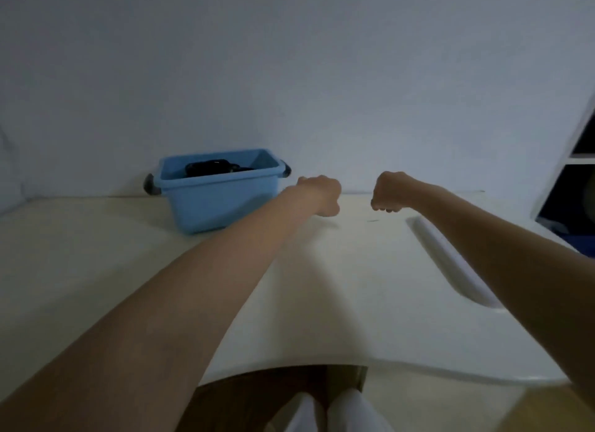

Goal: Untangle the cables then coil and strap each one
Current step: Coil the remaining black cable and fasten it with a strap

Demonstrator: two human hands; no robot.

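While both arms reach out over the pale table (322, 287), the left hand (323, 195) and right hand (388, 192) hang above its far part as fists, fingers curled under and nothing visible in either one. They are near each other but apart, and neither touches the table. The cables (211, 167) show only as a dark bundle inside the blue bin (219, 200), which stands at the table's far edge against the wall, just left of the left hand. How many cables there are, or how badly they are knotted, cannot be told from here, and no straps are visible. By my reading the work has not begun, and lifting the bundle out comes first. Trouble would most likely come from hauling on one strand: if the cables are snarled, a hard pull could tighten the knots, or drag the light bin along or tip it over. A plug could catch on the rim or on a dark side handle (149, 184) and jerk the bin. Taking the whole bundle with both hands and laying it on the table should avoid that. A long groove (450, 261) runs under the right forearm, where a loose end could snag.
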